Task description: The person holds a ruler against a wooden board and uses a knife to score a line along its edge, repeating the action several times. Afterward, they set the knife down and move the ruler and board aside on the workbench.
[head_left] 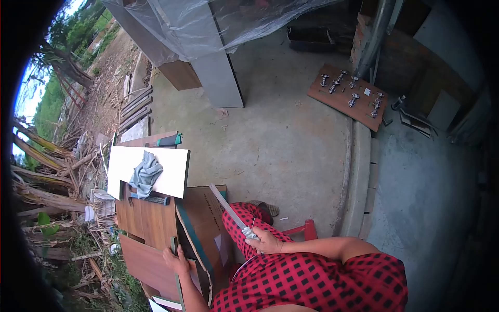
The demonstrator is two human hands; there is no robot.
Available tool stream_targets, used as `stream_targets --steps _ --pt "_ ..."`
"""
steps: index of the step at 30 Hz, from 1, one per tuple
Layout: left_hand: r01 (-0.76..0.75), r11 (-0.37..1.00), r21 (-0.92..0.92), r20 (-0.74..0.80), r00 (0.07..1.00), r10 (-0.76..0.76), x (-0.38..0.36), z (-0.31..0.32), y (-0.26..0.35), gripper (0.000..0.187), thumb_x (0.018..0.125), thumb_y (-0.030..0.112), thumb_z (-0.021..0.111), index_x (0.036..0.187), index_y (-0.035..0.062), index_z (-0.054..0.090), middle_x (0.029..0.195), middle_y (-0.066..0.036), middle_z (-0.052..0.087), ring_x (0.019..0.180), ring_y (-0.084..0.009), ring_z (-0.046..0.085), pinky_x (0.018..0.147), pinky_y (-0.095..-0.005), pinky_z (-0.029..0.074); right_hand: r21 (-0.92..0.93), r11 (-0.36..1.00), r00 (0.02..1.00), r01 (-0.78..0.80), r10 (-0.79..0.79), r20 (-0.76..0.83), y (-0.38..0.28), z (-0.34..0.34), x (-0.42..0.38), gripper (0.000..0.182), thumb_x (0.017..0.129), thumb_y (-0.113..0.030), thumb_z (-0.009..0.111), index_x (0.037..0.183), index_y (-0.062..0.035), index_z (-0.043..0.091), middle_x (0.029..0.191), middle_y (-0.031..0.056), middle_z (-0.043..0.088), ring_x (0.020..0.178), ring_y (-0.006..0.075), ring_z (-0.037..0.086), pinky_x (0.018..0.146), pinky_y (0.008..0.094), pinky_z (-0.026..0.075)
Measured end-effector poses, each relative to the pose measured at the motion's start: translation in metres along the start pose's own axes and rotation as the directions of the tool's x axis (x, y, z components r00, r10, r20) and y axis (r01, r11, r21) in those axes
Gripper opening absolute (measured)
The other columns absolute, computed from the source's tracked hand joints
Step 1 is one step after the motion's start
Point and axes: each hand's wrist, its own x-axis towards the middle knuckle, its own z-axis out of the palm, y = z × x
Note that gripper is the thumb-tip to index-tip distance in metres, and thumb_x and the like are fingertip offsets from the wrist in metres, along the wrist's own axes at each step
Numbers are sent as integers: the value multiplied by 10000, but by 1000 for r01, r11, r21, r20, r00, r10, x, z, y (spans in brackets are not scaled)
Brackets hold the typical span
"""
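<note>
My right hand (266, 242) is closed round the grey wrapped handle of a long, narrow metal blade (228, 209). The blade points up and to the left, over my knee; whether its edge has teeth is too small to tell. Lower left, my left hand (177, 261) has its fingers wrapped over a thin, narrow strip of board (173, 243), standing beside brown wood-grain panels (143, 258). Close to both hands is an open cardboard box (210, 213), with dark printing on one flap.
A white board (174, 171) bears a grey cloth (146, 170); a hammer-like tool (156, 199) and a green-and-grey power tool (169, 140) lie near it. Metal hinges sit on a brown panel (340, 101). Plastic-draped cabinet (218, 78) stands ahead; a red stool (309, 230) is beside my leg.
</note>
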Motion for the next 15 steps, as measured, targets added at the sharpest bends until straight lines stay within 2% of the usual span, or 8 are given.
stream_targets --steps 2,3,5,7,13,15 --pt "-17 1000 4 4 1000 17 2 -1 -4 414 826 360 609 980 -8 499 912 -178 505 887 -375 482 762 -452 386 24 999 1000 29 -29 -12 -2 0 4 284 899 -300 576 871 -56 432 630 36 559 462 114 561 427 271 437" --pt "1 1000 -7 35 999 -1 -12 3 8 414 826 360 609 980 -8 499 912 -178 505 887 -375 482 762 -452 386 13 1000 1000 -7 7 -16 -5 -10 -13 284 899 -300 576 871 -56 432 630 36 559 462 114 561 427 271 437" --pt "-18 1000 -3 14 1000 18 -4 -3 6 407 827 355 607 980 -5 497 910 -176 504 888 -376 481 755 -452 387 37 999 1000 -22 22 -5 -6 -6 -7 233 899 -240 583 964 -39 487 662 31 572 488 88 552 440 247 444" --pt "-38 999 21 -8 999 39 -4 -4 10 396 823 364 609 969 15 492 906 -170 505 888 -375 481 751 -455 388 12 1000 1000 1 -1 15 -2 -6 -6 225 898 -233 584 963 -39 488 661 27 567 492 85 551 442 249 441" --pt "43 999 30 18 999 -43 -2 -7 12 353 800 333 635 936 42 488 910 -150 506 907 -356 480 766 -450 387 -23 994 992 105 -104 71 -3 -6 -1 197 905 -205 575 954 -35 488 676 7 556 511 66 527 464 242 438" --pt "90 994 59 8 996 -90 -1 -8 13 341 785 318 648 932 54 490 904 -138 505 906 -345 484 762 -444 390 24 998 998 57 -58 7 -5 -5 -1 221 896 -235 580 927 -32 497 655 34 578 485 97 559 453 269 444"
